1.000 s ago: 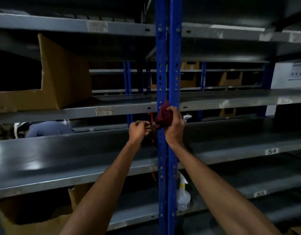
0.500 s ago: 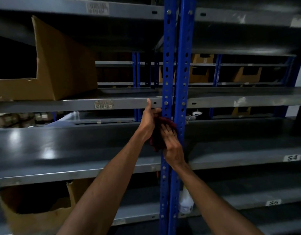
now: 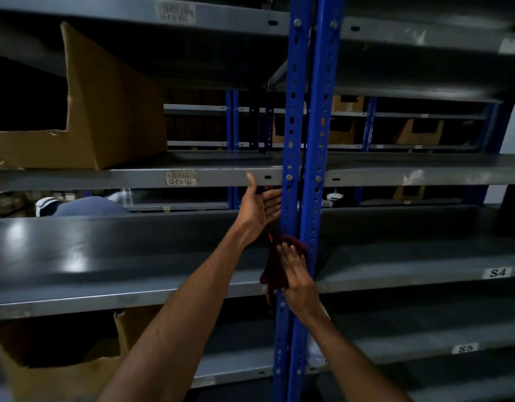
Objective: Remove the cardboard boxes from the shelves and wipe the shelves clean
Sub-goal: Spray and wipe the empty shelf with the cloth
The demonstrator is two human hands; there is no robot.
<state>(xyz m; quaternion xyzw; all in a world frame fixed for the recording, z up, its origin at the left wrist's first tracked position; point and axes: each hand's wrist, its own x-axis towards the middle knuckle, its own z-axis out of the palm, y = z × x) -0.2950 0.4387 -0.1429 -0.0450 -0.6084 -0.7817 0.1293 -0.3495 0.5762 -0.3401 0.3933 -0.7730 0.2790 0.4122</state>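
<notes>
Right hand (image 3: 297, 278): flat fingers press dark red cloth (image 3: 275, 269) against blue upright (image 3: 294, 158)
Left hand (image 3: 257, 208): open, fingers straight, beside the upright
Cardboard boxes: one (image 3: 105, 111) on upper-left shelf (image 3: 221, 177), another (image 3: 59, 369) bottom left

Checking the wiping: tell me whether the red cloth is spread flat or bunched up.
Bunched up. The red cloth hangs crumpled against the blue upright, pressed there by the right hand with straight fingers.
</notes>
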